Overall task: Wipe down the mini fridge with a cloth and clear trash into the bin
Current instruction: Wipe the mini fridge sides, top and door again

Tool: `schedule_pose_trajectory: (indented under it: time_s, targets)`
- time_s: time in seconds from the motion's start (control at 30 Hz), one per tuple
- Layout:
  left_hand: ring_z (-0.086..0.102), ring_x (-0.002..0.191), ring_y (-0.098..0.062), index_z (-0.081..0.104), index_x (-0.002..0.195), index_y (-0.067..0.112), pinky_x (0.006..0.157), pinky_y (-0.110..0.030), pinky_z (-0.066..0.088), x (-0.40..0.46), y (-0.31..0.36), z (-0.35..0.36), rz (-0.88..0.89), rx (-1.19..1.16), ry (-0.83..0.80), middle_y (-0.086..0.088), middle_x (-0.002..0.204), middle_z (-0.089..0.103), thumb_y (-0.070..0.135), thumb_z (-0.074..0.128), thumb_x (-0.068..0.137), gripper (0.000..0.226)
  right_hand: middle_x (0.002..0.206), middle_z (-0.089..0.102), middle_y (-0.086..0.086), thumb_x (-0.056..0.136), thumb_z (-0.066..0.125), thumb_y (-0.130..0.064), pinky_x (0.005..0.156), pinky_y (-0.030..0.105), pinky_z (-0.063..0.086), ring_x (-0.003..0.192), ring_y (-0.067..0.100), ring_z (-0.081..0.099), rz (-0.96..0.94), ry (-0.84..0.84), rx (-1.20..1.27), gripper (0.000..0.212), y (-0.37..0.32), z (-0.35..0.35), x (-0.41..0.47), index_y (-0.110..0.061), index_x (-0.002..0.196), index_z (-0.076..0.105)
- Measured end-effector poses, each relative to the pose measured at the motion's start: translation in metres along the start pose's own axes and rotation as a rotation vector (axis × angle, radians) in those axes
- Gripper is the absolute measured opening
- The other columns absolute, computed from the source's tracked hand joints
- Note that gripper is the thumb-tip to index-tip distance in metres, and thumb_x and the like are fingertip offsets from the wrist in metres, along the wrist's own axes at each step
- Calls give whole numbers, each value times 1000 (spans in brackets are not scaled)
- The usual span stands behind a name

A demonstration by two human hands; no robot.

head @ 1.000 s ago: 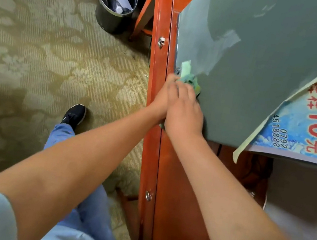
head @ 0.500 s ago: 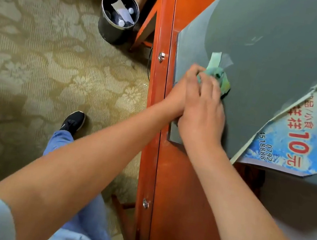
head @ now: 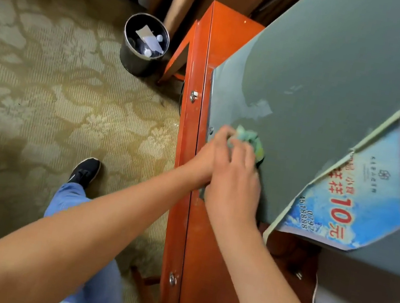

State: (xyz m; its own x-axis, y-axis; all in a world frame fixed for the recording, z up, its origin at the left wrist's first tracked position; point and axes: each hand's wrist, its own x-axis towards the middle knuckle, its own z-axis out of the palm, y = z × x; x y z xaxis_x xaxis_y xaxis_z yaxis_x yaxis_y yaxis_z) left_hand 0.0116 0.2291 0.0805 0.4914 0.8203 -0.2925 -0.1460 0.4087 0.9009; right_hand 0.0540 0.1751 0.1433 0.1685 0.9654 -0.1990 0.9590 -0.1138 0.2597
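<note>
Wiping step: both the right hand [head: 235, 181] and left hand [head: 210, 153] press the bunched cloth [head: 248, 139] on the mini fridge [head: 322, 92] top; next, stroke toward the poster [head: 359, 202].

Carpet [head: 43, 98], floral pattern: bears bin [head: 140, 58] (trash inside), orange cabinet [head: 202, 257], one black shoe [head: 84, 171].

The crumpled green cloth [head: 248, 139] lies mostly hidden under the right hand [head: 235, 181], which also covers much of the left hand [head: 209, 153]. The grey-green mini fridge top [head: 322, 92] runs off the frame's upper right, and the blue paper poster [head: 359, 204] covers its lower right corner. Inside the round dark metal bin [head: 144, 45] at upper centre, the pale scraps are too small to identify.
</note>
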Motion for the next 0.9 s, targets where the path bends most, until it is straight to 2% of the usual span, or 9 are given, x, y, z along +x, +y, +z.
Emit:
schedule_pose_trajectory:
  time_s: [0.1,0.17,0.27,0.4,0.53,0.63,0.73,0.8,0.9]
  targets:
    - [52,92,-17,45,118,-5,86,-38,47,38,71,-1,208,104,24,-9,99,55,3,56,95,26,151,42,8,80,56,1,110,40,43,146,29,31,89,320,101,76,7,-40,36,-21,151,38]
    - [53,92,-18,45,116,-5,85,-39,47,63,83,-4,256,170,41,-11,101,55,6,58,95,26,151,43,7,80,56,3,111,38,43,146,28,31,117,394,124,76,8,-39,59,-21,150,38]
    - [48,93,-16,43,111,-1,88,-36,45,69,40,-19,110,177,62,-14,101,51,4,57,97,20,153,39,0,90,53,-3,113,34,40,147,23,28,71,170,135,70,-2,-3,72,-24,154,33]
    - [45,90,-19,40,104,5,98,-53,42,37,-30,-25,-195,206,-25,-13,98,47,9,55,97,17,142,46,-1,90,58,-8,103,33,44,135,21,37,60,-142,136,70,-16,37,45,-25,151,28]
    - [52,88,-15,45,107,8,86,-38,47,26,-1,-8,-122,171,2,-4,96,54,19,61,94,23,150,41,-4,84,58,-6,109,32,40,142,20,31,57,-77,135,82,-1,3,24,-27,156,26]
    - [52,90,-9,48,115,0,84,-27,43,44,71,-4,106,129,35,-4,102,56,32,57,83,46,153,40,1,82,55,-2,112,35,39,146,24,29,89,166,139,81,8,-45,43,-24,156,31]
    - [53,91,-13,48,112,2,81,-29,44,71,118,-6,314,245,35,-6,104,56,28,56,86,38,152,44,4,77,52,3,112,38,41,146,27,32,136,401,173,80,9,-72,72,-22,151,38]
    - [51,89,-13,46,108,5,79,-28,43,88,112,-12,322,253,48,-7,104,53,20,59,93,26,152,44,3,76,51,3,111,37,42,146,25,32,132,405,160,79,10,-60,89,-22,151,39]
    - [47,89,-9,41,110,6,83,-24,40,98,58,-29,136,194,86,-3,100,48,7,59,96,23,153,41,-5,82,55,-1,113,32,39,147,19,28,77,197,154,79,0,-11,104,-26,154,35]
